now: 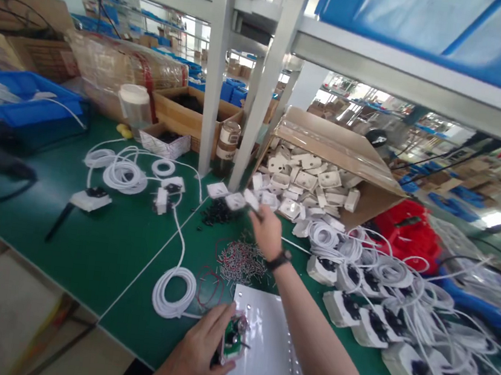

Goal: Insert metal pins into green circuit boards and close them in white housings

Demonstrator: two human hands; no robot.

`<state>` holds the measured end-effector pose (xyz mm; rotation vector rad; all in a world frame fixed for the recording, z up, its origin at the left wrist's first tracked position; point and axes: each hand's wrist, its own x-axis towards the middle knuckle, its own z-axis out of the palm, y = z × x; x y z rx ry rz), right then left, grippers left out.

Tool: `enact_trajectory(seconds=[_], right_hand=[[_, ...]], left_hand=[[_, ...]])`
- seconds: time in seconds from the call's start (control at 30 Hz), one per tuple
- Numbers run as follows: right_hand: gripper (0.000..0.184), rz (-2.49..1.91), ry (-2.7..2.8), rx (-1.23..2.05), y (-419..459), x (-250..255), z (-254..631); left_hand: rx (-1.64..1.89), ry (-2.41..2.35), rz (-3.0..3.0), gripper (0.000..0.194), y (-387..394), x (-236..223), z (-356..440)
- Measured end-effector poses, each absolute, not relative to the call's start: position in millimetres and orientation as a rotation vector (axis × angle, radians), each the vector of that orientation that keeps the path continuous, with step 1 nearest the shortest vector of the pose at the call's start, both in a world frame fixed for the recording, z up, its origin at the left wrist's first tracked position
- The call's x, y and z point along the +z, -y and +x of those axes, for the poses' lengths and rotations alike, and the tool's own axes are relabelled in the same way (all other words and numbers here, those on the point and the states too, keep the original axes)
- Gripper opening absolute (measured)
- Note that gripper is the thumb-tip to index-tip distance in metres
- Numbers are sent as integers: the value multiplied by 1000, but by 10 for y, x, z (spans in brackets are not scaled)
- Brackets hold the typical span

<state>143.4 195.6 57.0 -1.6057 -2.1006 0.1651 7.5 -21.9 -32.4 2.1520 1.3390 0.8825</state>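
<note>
My left hand (198,351) is closed around the side of a small open housing with a green circuit board (233,339) inside, at the left edge of a white plate (257,352). With my right hand (267,232), farther out, I pinch a white plastic cover (251,200) in front of a carton (344,132) lying on its side. White plastic housings (306,179) spill from that carton. Below my right hand lies a pile of small screws (241,260), with small black parts (219,211) behind it. A coiled white cable (174,292) rests left of the board.
Rows of white units with coiled cables (370,324) cover the right side. More cabled units (90,198) lie on the left of the green table (133,246). Metal shelf posts (216,74) rise ahead. A jar (226,148), cardboard boxes and a blue bin (28,99) stand behind.
</note>
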Motion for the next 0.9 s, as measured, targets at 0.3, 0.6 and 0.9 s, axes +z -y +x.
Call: enact_trajectory(seconds=[0.3,0.6,0.9], right_hand=[[41,-1392,2154,1525,-673,538,2783],[38,-1726,2257,903,-394,587,2735],[70,-2321,2269,403,253,501,2229]], left_hand=[[883,-1235,2170,66,186,-127,69],[952,-1198,2370,57,128,-199,95],[970,-1411,1992,85,191,-243,99]])
